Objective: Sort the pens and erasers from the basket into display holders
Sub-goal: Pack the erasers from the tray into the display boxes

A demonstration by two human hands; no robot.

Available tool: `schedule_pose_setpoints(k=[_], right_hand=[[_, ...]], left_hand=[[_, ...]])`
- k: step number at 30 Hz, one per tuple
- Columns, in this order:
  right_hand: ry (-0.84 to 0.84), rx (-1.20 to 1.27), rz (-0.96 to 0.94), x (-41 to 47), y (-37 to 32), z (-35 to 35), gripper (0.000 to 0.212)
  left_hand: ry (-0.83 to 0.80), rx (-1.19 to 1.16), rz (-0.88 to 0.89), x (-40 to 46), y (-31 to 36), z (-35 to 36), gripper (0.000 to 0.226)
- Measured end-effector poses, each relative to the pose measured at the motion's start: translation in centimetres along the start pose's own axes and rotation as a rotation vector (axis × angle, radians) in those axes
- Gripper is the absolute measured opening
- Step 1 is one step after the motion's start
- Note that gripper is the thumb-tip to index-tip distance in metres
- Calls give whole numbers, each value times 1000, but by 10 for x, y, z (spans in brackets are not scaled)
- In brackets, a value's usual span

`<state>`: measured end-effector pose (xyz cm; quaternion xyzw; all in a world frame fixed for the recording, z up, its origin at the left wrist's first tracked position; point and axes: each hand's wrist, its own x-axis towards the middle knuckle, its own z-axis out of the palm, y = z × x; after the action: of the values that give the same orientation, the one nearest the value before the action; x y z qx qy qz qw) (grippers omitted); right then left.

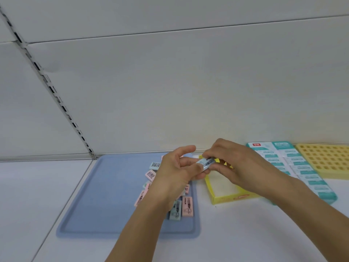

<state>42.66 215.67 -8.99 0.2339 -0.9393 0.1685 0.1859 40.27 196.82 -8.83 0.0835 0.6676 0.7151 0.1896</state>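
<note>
A pale blue eraser (205, 163) is pinched between my left hand (177, 171) and my right hand (232, 163), held in the air over the gap between the blue tray (105, 186) and the yellow display box (222, 190). Several pink and blue erasers (181, 207) lie loose on the tray, partly hidden under my left wrist. The yellow box is open, with a white floor showing; my right hand covers its far end.
A teal display box (294, 167) filled with wrapped erasers lies right of the yellow box. A yellow holder with a grid of holes (328, 159) sits at the far right. All rest on a white shelf against a white back panel with a slotted upright (56, 95).
</note>
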Motion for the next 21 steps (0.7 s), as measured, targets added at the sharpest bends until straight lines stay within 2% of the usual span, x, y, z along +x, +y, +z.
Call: schedule_pose_setpoints(k=[2,4,5,7,9,11,13,21], right_hand=[[0,-107,14,-4,-1,-1,18],[-1,-232,49,-7,2,-2,16],[-14,-281,56,-8,4,-1,15],[-69,-321,65,-8,8,5,16],[-151,-310,84,-7,9,13,20],[-198,-335,84,-4,8,19,24],[-247,-366,119,-1,7,20,28],[-341,-481,140,8,1,16,32]], left_hand=[[-19,63,6,7,0,0,43],[0,321,84,14,2,-2,47],[-17,559,139,17,3,-4,55],[-168,1035,212,21,2,-7,83],[-329,1255,216,24,1,-8,110],[-396,1251,164,24,-3,-8,122],[-385,1213,160,25,-6,-9,128],[-344,1180,158,25,-12,-8,127]])
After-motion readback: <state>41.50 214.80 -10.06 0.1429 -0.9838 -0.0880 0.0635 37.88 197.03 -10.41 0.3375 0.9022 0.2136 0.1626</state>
